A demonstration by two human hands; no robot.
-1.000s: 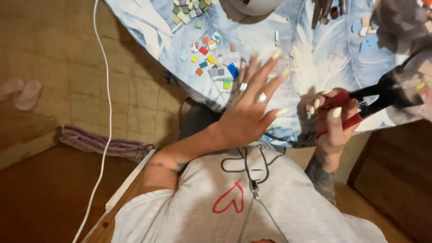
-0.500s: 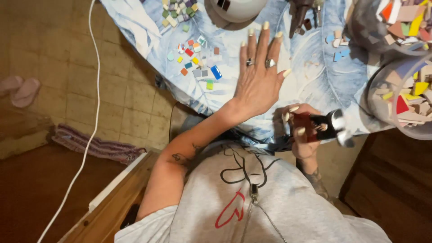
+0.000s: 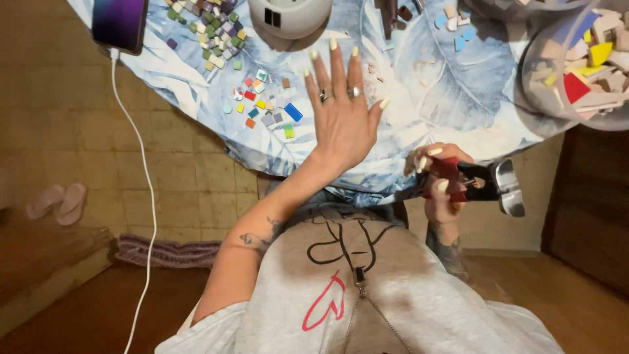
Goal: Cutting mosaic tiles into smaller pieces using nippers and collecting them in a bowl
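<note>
Nippers (image 3: 478, 185) gripped in my right hand (image 3: 440, 180), off the worktop (image 3: 452, 105) edge by my lap.
My left hand (image 3: 341, 111) hovers open and flat, fingers spread, holding nothing. One pair of nippers: likely heavy, stiff steel, best held by the red handles. Small tiles (image 3: 262, 105) lie just left of my open hand, perhaps fifteen loose; they look light, hard, chippable. One tub (image 3: 576, 65) of shards sits far right.

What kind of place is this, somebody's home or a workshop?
Probably a home craft corner: a cloth-covered table strewn with small coloured mosaic tiles, a clear tub of tile pieces, slippers on the tiled floor. The right hand holds red-handled nippers.
</note>
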